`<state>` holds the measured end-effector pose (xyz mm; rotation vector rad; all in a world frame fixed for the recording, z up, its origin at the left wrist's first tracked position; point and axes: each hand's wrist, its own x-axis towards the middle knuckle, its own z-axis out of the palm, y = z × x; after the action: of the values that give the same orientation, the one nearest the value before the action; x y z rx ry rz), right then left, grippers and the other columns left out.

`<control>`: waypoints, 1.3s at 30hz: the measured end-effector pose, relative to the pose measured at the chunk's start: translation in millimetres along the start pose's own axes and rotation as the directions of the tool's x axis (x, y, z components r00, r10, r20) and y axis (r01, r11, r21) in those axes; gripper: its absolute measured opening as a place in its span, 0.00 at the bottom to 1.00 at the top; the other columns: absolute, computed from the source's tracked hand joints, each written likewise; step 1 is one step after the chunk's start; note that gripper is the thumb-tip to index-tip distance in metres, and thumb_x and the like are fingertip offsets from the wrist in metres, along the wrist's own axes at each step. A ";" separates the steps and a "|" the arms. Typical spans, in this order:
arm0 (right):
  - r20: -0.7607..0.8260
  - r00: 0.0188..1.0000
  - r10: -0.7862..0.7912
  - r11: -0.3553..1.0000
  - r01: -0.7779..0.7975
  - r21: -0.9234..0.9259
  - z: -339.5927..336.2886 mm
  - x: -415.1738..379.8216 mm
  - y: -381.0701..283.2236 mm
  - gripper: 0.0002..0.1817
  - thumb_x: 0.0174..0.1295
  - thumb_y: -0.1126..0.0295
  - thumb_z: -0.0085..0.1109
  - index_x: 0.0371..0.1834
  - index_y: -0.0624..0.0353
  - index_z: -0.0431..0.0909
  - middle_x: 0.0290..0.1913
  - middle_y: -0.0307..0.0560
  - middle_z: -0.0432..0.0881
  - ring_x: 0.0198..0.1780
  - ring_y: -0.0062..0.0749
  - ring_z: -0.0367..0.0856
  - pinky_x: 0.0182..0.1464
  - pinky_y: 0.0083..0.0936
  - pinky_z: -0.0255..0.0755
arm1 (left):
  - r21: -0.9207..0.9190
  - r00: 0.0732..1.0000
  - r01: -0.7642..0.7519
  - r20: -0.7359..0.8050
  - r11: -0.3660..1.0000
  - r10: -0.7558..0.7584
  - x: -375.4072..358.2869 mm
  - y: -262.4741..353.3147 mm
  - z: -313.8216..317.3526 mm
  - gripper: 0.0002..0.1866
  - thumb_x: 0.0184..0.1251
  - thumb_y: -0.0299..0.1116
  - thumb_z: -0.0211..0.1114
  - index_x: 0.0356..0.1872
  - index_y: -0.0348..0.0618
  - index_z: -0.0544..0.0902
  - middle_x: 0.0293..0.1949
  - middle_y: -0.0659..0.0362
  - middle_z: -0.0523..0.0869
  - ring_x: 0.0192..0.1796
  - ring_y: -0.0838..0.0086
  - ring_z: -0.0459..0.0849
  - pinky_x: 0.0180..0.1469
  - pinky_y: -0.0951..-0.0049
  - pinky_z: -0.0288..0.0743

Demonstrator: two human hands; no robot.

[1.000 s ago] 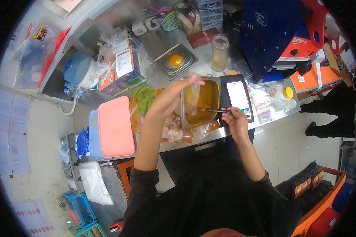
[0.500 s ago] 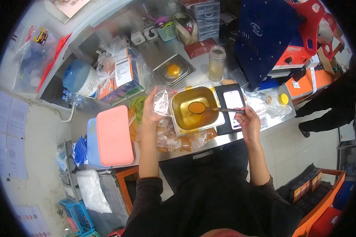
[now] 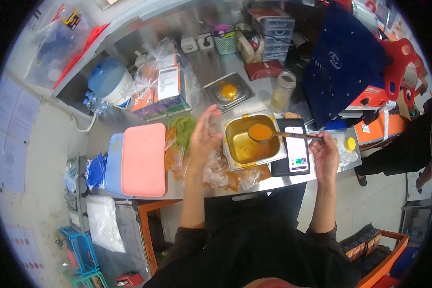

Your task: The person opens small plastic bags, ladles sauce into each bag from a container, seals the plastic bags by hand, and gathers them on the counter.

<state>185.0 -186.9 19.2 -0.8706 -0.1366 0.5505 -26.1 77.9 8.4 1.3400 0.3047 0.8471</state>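
My right hand (image 3: 325, 156) grips the handle of a ladle (image 3: 260, 132), whose bowl is full of orange-brown sauce. The ladle is over a square metal pan (image 3: 254, 165) with a shallow layer of the same sauce at its bottom. My left hand (image 3: 204, 139) is at the pan's left side, its fingers curled round a small clear plastic bag (image 3: 214, 124). Part of the bag is hidden by the fingers. Below the pan and left hand lie several plastic bags of orange sauce (image 3: 216, 174).
A phone (image 3: 296, 146) lies on a black flat object right of the pan. Behind stand a sauce-smeared metal lid (image 3: 237, 98) and a clear jar (image 3: 283, 91). Pink box lid (image 3: 144, 161) at left; blue machine (image 3: 338, 62) at right. Another person's legs (image 3: 393, 153) show at far right.
The ladle has risen and now holds a fuller load of sauce. My left hand has turned, so less of the bag shows. The whole view has shifted slightly.
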 end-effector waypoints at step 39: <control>0.278 0.930 -0.241 0.957 0.275 -0.089 70.7 -26.0 -39.2 0.12 0.78 0.62 0.46 0.44 0.62 0.71 0.45 0.56 0.81 0.36 0.28 0.81 0.42 0.25 0.77 | -0.188 0.992 -0.048 0.104 0.981 0.068 -28.9 0.0 68.7 0.31 0.53 0.20 0.74 0.61 0.27 0.75 0.63 0.53 0.71 0.68 0.66 0.69 0.71 0.69 0.58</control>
<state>155.1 -171.7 97.2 -0.8823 -0.5290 0.4104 -1.5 8.2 17.5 1.2210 0.0978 0.8258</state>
